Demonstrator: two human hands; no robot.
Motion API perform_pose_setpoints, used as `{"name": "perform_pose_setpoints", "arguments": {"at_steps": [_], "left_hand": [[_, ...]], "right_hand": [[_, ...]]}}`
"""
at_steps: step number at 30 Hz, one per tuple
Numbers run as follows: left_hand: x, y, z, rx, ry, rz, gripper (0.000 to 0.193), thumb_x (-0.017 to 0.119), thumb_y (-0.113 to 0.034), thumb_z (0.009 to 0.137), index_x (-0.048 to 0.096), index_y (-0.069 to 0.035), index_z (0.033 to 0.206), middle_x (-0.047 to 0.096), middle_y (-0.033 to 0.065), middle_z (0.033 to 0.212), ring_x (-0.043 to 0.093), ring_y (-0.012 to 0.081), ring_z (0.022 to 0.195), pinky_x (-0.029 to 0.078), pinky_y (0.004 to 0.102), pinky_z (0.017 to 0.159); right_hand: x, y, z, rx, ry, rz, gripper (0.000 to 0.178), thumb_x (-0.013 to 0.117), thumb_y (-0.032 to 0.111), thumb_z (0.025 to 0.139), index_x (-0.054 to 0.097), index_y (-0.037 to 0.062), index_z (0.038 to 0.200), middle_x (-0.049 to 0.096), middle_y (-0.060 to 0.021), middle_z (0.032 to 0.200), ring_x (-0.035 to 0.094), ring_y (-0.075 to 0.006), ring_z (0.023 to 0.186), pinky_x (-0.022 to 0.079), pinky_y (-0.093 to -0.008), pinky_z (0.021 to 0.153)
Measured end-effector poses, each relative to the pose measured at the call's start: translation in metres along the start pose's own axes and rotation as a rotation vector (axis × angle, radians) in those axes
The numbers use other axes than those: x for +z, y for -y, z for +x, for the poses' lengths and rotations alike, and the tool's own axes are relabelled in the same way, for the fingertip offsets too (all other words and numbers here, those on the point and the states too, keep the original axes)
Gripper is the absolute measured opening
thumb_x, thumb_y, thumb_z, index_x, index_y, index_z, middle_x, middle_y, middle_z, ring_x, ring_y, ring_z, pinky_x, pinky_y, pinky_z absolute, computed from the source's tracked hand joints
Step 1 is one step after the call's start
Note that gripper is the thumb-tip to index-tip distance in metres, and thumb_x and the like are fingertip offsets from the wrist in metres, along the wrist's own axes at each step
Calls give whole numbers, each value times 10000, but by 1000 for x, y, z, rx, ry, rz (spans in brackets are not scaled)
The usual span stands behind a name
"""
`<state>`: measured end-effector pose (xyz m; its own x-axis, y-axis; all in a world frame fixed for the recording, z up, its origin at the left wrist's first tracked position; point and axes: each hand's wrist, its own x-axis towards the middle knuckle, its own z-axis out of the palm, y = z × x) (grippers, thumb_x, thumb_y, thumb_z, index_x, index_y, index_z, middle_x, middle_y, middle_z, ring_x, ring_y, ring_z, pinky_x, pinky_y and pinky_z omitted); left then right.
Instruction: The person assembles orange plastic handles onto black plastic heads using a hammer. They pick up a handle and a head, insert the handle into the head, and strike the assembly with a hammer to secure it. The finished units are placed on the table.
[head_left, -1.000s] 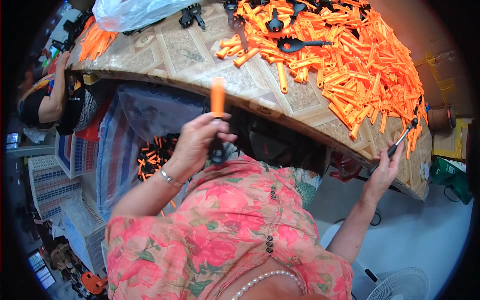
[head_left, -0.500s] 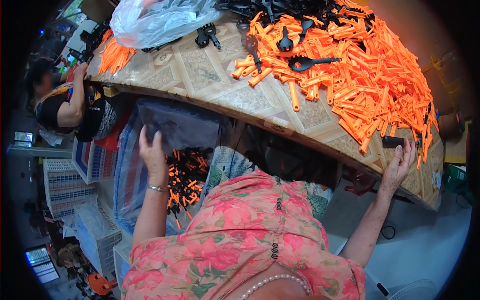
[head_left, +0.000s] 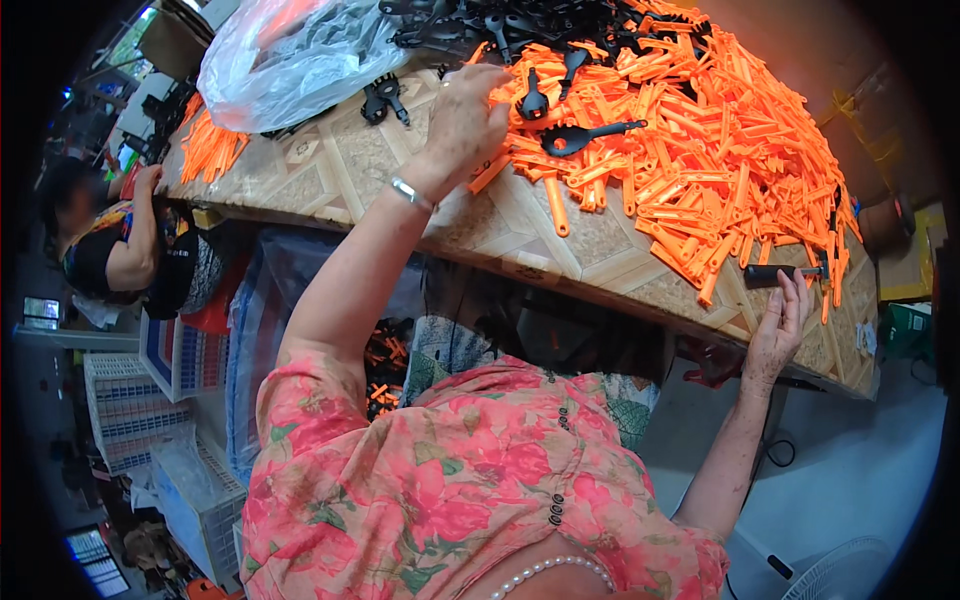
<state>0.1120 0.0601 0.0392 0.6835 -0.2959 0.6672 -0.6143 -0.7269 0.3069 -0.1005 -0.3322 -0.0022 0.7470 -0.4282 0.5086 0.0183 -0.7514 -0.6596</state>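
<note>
My left hand (head_left: 462, 128) reaches over the table at the near-left edge of a heap of orange plastic handles (head_left: 700, 170). Its fingers are bent among the handles, and whatever lies under them is hidden. Close to it lie black utensil heads, among them a slotted spoon head (head_left: 568, 139) and a toothed head (head_left: 384, 98). At the table's right front edge, my right hand (head_left: 778, 325) has its fingers stretched out. Their tips touch a black cylindrical grip (head_left: 768, 276) with a thin metal rod, without wrapping round it.
A clear plastic bag (head_left: 300, 65) and more black heads (head_left: 500, 30) cover the back of the table. Below the front edge, a plastic-lined bin (head_left: 262, 300) holds orange-and-black pieces. Stacked crates (head_left: 120, 400) stand left; another person (head_left: 125, 240) sits at the table's far left.
My left hand has moved from above the bin up and right to the orange heap, covering black heads there. My right hand stays by the black grip. The whole view has shifted slightly.
</note>
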Motion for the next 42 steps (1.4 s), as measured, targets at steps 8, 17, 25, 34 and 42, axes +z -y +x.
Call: {"name": "perform_pose_setpoints", "arguments": {"at_steps": [8, 17, 25, 34, 42], "left_hand": [[43, 16, 60, -134, 125, 79, 432, 641, -363, 831, 674, -44, 1120, 658, 190, 1097, 643, 333, 980, 505, 394, 866], [101, 12, 102, -94, 147, 86, 332, 568, -230, 896, 632, -98, 1194, 628, 117, 1198, 609, 334, 1078, 468, 421, 955], [128, 10, 128, -47, 468, 66, 334, 570, -282, 913, 648, -65, 1155, 649, 142, 1153, 601, 318, 1094, 472, 391, 940], [86, 0, 114, -2, 436, -151, 309, 731, -167, 814, 650, -29, 1079, 638, 100, 1097, 635, 167, 989, 515, 292, 839], [50, -4, 92, -317, 82, -872, 360, 668, -82, 891, 589, -74, 1243, 655, 42, 992, 614, 96, 887, 502, 210, 795]], "right_hand": [[2, 3, -1, -2, -21, -15, 242, 507, 136, 983, 646, -9, 1118, 524, -131, 1328, 505, -241, 1222, 412, -351, 1012], [3, 6, -2, 2, -48, -6, 221, 518, 122, 968, 668, -9, 1065, 576, -122, 1267, 538, -248, 1171, 431, -347, 980], [5, 11, -3, -22, -63, -3, 203, 530, 103, 957, 677, -15, 1034, 590, -121, 1237, 562, -243, 1136, 453, -344, 952], [4, 16, -2, -18, -55, -21, 189, 536, 90, 951, 677, -12, 1023, 597, -117, 1224, 572, -244, 1120, 459, -338, 937], [6, 14, -2, -8, -55, -29, 186, 538, 95, 949, 678, -5, 1020, 601, -111, 1223, 573, -242, 1122, 457, -338, 941]]}}
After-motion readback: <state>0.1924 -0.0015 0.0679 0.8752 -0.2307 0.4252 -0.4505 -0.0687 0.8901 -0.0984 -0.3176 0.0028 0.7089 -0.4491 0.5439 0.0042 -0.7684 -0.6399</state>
